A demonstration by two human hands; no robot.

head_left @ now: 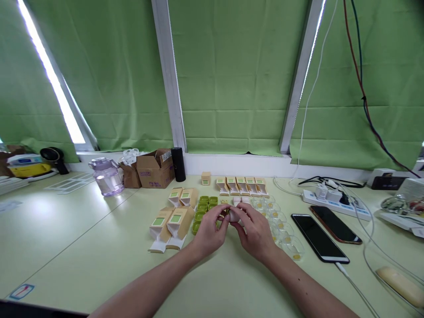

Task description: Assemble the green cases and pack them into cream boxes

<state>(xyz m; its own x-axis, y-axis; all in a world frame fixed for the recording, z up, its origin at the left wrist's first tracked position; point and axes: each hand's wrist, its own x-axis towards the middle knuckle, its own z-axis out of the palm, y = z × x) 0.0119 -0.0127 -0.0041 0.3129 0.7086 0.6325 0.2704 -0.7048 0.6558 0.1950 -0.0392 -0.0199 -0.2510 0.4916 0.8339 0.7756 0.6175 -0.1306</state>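
Note:
My left hand (211, 229) and my right hand (256, 229) meet above the table, fingers bent and pinched together. Between the right fingers shows a small rounded white piece (234, 216). The left fingertips close beside it on something small, mostly hidden. Close to my left hand stand rows of small green cups (200, 215). Right of my right hand lie several clear round cases (287, 237) with yellow dots inside. Beyond my hands are small white pieces (241, 200) and tiny yellow pieces (224, 202).
Small open kraft boxes (180, 219) with green labels stand at left; more boxes (243, 185) line the back. Two phones (319, 238), a power strip (336, 204) and cables lie at right. A purple jug (107, 179), carton (154, 170) and black cylinder (178, 164) stand back left.

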